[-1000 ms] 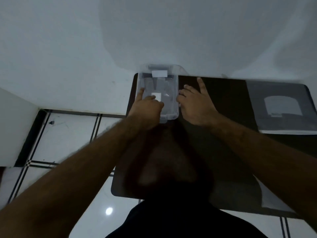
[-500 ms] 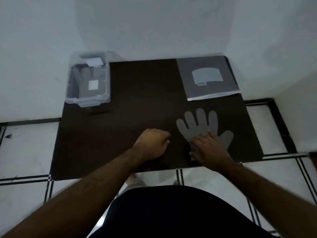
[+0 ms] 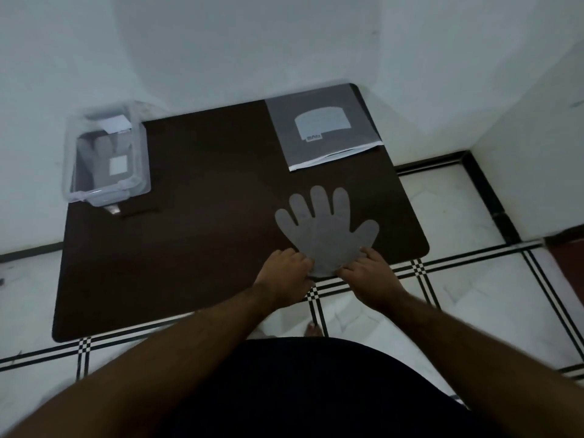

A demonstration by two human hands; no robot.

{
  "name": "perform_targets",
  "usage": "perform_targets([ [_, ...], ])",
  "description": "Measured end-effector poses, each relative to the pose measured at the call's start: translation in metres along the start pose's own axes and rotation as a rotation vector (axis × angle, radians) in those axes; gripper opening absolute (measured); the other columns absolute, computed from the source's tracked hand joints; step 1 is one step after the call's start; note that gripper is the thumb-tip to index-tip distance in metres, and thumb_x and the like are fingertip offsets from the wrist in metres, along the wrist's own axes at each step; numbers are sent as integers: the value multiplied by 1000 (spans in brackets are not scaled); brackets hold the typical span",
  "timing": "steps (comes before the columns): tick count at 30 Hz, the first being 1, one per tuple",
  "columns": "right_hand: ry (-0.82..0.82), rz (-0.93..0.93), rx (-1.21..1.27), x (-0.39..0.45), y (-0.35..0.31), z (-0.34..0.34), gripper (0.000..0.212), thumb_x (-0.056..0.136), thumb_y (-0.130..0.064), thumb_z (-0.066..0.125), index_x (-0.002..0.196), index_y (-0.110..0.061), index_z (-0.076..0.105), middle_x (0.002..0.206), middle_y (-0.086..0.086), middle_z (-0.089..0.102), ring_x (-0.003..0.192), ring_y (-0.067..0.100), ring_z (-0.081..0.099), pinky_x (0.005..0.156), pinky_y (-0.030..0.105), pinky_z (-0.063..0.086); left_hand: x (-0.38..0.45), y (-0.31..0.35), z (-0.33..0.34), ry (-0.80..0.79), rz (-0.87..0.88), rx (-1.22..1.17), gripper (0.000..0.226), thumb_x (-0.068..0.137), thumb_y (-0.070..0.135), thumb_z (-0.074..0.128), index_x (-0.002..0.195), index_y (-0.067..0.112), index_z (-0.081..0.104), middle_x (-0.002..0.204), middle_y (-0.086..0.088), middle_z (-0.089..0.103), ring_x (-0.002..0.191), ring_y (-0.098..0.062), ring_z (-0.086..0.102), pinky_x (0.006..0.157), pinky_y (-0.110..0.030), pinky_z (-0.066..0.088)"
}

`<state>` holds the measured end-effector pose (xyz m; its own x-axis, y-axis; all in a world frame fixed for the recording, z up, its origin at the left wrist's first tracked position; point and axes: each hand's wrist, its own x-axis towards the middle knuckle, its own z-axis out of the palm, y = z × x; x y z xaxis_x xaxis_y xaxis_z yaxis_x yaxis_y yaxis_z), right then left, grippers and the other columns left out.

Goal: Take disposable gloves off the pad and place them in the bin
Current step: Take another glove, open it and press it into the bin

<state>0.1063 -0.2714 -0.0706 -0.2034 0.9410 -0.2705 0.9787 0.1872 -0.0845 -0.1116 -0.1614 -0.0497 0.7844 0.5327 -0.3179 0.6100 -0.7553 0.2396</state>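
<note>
Glove (image 3: 325,235) lies flat on the dark desk (image 3: 205,216), near-right area, fingers pointing far, cuff at the near edge. Left hand (image 3: 284,273) and right hand (image 3: 369,276) sit on either side of the cuff, fingertips curled onto it; can't tell if either grip has pinched the film or just presses it. Grey glove pad (image 3: 322,131) at far right. Clear bin (image 3: 104,159) at far left, glove already inside.
</note>
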Motion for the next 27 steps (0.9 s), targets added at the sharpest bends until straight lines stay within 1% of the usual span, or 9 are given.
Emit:
perform_targets([
  [3, 7, -2, 19, 0, -1, 3, 28, 94, -22, 74, 121, -28, 74, 120, -3, 79, 120, 21, 70, 122, 53, 35, 3, 10, 9, -12, 41, 66, 45, 98, 54, 64, 132, 25, 65, 136, 2, 65, 126, -22, 57, 108, -42, 42],
  [5, 12, -1, 18, 1, -2, 1, 24, 94, -25, 75, 118, -27, 75, 119, -2, 79, 118, 21, 72, 121, 53, 38, 4, 13, 16, -24, 89, 155, 49, 99, 53, 65, 138, 23, 64, 139, 0, 65, 130, -23, 56, 111, -43, 42],
  [10, 53, 60, 65, 6, -4, -6, 15, 96, -22, 67, 109, -26, 72, 106, -2, 79, 106, 21, 73, 115, 47, 43, -2, 11, 28, 17, 119, 203, 22, 103, 30, 62, 123, 24, 70, 121, 2, 72, 113, -19, 62, 102, -39, 44],
  [14, 106, 100, 276, 18, -8, -30, 17, 98, -23, 62, 113, -23, 70, 107, -2, 74, 101, 17, 67, 101, 45, 51, -9, 3, 12, 114, 66, 23, 20, 107, 32, 54, 111, 26, 72, 110, 4, 72, 105, -16, 63, 97, -36, 44],
  [17, 150, 89, 426, 34, -15, -57, 34, 93, -41, 67, 123, -25, 66, 118, -6, 68, 107, 11, 59, 97, 39, 53, -19, -14, -11, 219, -27, -136, 19, 104, 36, 53, 93, 28, 67, 96, 7, 68, 93, -14, 58, 92, -36, 48],
  [20, 6, 57, 533, 61, -25, -92, 67, 80, -66, 73, 137, -35, 56, 129, -14, 60, 113, 5, 56, 99, 34, 49, -30, -42, -46, 324, -93, -258, 12, 98, 32, 61, 90, 26, 67, 92, 7, 65, 90, -13, 55, 87, -35, 49],
  [22, -37, -2, 556, 83, -39, -115, 55, 82, -55, 77, 131, -37, 59, 119, -13, 66, 104, 5, 63, 94, 37, 56, -40, -65, -72, 316, -101, -334, 11, 96, 28, 66, 93, 19, 72, 93, 3, 67, 91, -17, 58, 83, -33, 46],
  [24, -5, -64, 548, 107, -53, -137, 25, 91, -36, 74, 116, -33, 68, 105, -10, 71, 92, 5, 67, 87, 39, 60, -52, -93, -94, 309, -91, -388, 12, 93, 28, 67, 91, 18, 73, 88, 6, 66, 86, -15, 59, 81, -32, 45],
  [27, 30, -105, 516, 144, -77, -172, 12, 91, -33, 70, 102, -35, 73, 95, -15, 73, 88, 2, 68, 82, 37, 60, -81, -140, -121, 298, -119, -436, 9, 92, 33, 65, 84, 34, 63, 83, 19, 57, 82, -2, 54, 75, -27, 42],
])
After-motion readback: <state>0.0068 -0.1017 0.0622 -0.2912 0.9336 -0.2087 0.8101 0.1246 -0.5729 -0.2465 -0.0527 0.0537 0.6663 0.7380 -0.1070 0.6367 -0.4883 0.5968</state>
